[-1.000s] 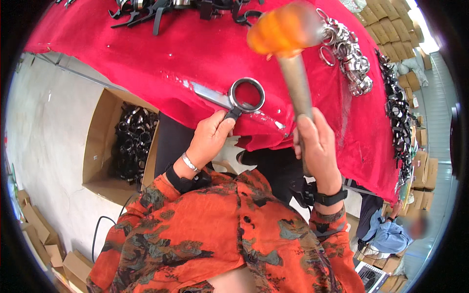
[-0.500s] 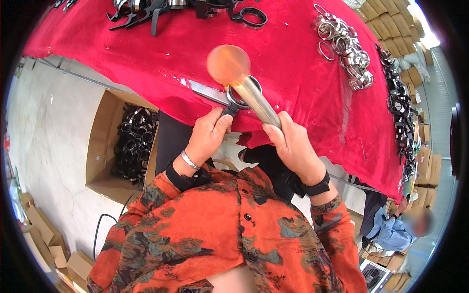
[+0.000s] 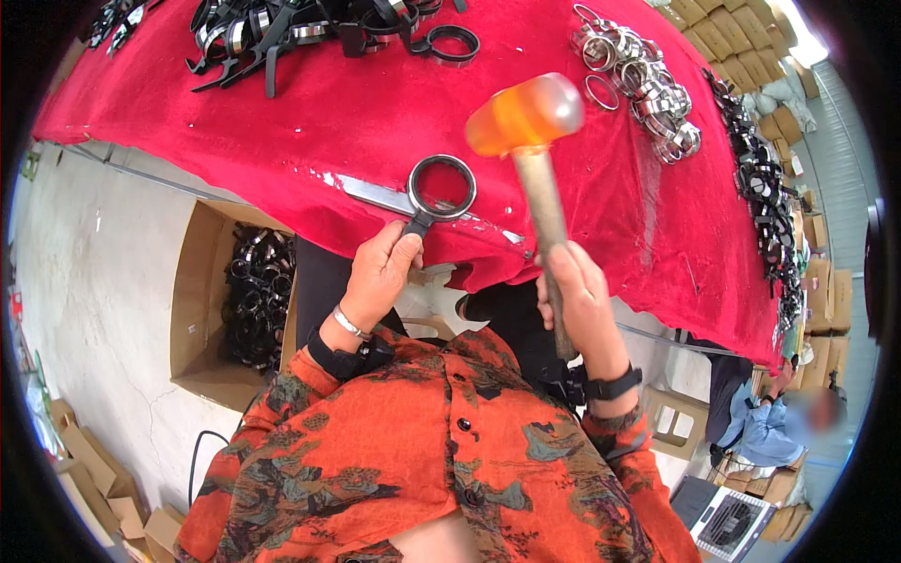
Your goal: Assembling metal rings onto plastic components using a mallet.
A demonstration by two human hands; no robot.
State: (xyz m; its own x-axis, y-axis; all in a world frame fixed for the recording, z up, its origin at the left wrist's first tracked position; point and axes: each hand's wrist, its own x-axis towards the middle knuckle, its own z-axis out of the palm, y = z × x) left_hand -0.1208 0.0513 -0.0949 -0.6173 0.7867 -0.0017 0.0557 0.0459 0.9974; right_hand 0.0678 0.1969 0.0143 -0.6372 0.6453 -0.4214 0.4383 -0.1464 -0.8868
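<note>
My left hand point(image 3: 380, 272) grips the short handle of a black ring-shaped part point(image 3: 419, 222), thumb on top. The ring shows a silvery inner edge and is held over the table's near edge, beside a flat metal bar point(image 3: 375, 194). My right hand point(image 3: 584, 302) is closed round the wooden handle of a mallet point(image 3: 537, 183). Its translucent orange head is raised to the upper right of the ring, apart from it.
Red cloth point(image 3: 338, 122) covers the table. Black handled rings point(image 3: 282, 36) lie heaped at its far left, loose metal rings point(image 3: 648, 89) at the far right. More black parts line the right edge. A cardboard box point(image 3: 194, 310) of black parts stands left; a person point(image 3: 765, 427) sits right.
The mallet has swung up and right, away from the ring, its head now tilted sideways. My left hand has moved slightly left and down, and the ring now shows its round opening fully.
</note>
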